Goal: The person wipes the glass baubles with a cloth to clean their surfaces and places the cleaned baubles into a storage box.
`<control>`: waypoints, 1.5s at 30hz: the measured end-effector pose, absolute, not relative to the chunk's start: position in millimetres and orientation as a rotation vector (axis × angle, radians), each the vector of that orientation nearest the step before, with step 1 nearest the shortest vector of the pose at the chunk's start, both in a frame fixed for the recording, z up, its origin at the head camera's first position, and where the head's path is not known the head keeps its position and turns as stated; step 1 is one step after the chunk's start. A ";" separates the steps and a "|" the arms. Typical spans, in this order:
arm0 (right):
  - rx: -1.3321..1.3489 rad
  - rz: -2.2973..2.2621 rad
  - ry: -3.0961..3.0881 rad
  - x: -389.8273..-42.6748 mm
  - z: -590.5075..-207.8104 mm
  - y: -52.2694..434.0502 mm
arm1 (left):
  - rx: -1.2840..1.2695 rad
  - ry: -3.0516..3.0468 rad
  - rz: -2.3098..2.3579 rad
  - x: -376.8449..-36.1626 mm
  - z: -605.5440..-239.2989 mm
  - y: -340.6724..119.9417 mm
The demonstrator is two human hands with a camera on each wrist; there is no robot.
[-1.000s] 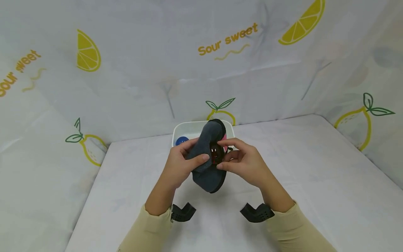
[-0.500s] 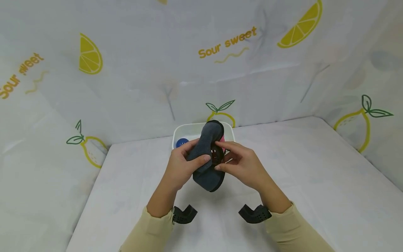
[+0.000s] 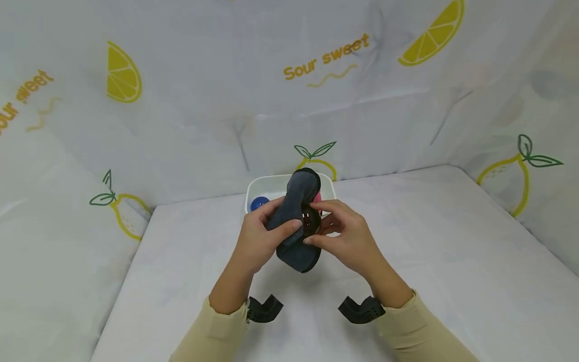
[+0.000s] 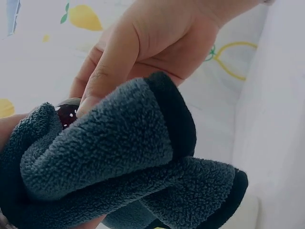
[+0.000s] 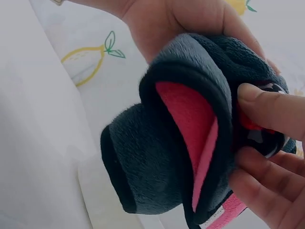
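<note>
In the head view my left hand (image 3: 260, 239) grips a folded dark blue-grey fleece cloth (image 3: 302, 193) with black edging. The cloth's bright pink reverse side (image 5: 188, 114) shows in the right wrist view. Wrapped partly in the cloth is a shiny dark round ball (image 3: 310, 221) with reddish patches. My right hand (image 3: 350, 236) pinches this ball from its right side, thumb below and index finger above. From the left wrist, the cloth hides most of the ball (image 4: 66, 114). Both hands hold these things up over the table, in front of a white tray.
The white tray (image 3: 271, 180) stands at the table's back edge, partly hidden by the cloth and left hand. A blue ball (image 3: 259, 202) lies in its left part. Behind rises a white sheet (image 3: 194, 110) with lemon prints; a white cover (image 3: 420, 241) lies over the table.
My right hand has shifted slightly left with its fingertips closer in around the ball. The cloth's outline has narrowed a little. The left hand keeps nearly the same place, and the tray stays put.
</note>
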State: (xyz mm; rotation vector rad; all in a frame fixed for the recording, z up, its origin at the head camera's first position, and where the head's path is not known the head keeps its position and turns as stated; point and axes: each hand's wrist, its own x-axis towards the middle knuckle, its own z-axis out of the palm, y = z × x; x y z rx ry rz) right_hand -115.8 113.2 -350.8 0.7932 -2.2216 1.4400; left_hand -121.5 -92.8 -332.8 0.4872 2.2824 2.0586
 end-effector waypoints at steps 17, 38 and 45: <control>0.796 1.260 -2.173 -112.6 -352.7 104.1 | 0.426 2.286 2.089 -121.4 -331.1 -89.2; 0.788 1.262 -2.244 -113.3 -353.4 103.8 | 0.384 2.302 2.112 -116.3 -336.1 -84.7; 0.707 1.206 -2.187 -114.0 -359.6 101.2 | 0.374 2.326 2.100 -116.2 -336.7 -79.4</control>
